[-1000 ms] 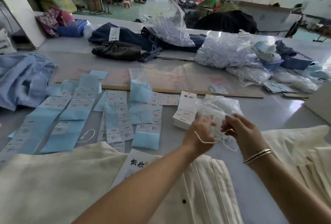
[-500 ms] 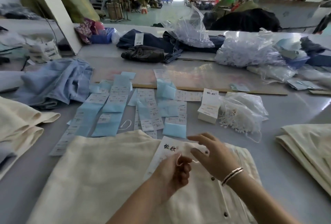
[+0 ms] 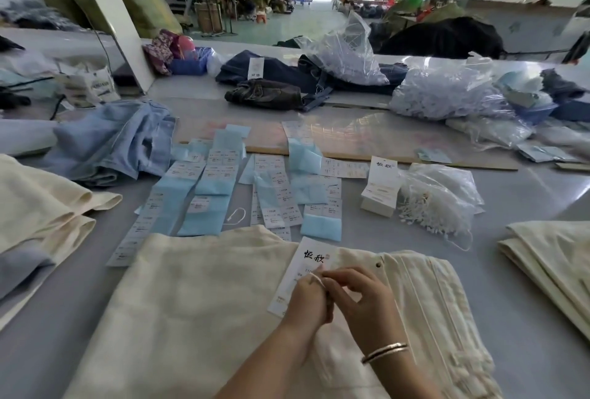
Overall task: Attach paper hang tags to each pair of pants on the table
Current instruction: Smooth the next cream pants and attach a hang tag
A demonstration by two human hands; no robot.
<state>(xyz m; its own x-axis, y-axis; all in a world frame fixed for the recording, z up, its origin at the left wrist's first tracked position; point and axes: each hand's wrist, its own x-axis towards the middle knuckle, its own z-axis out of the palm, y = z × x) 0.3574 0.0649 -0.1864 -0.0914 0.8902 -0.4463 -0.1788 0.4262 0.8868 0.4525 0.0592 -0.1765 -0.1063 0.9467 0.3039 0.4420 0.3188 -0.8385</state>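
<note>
A cream pair of pants [image 3: 198,303] lies flat in front of me. On its waistband rests a white paper hang tag [image 3: 306,261] with black characters. My left hand [image 3: 308,301] and my right hand [image 3: 360,296] meet over the tag's lower half, both pinching a thin white string loop [image 3: 316,278]. A stack of the same hang tags [image 3: 381,186] stands behind, next to a clear bag of white string fasteners [image 3: 437,204].
Blue and white sticker strips [image 3: 223,194] lie spread behind the pants. Folded cream pants sit at the left [image 3: 41,207] and at the right [image 3: 555,255]. Light blue jeans [image 3: 118,140], dark garments [image 3: 265,95] and plastic bags [image 3: 447,92] lie farther back.
My hands left the bag of fasteners with one string and came down onto the hang tag on the cream pants. They now work closer together over the tag.
</note>
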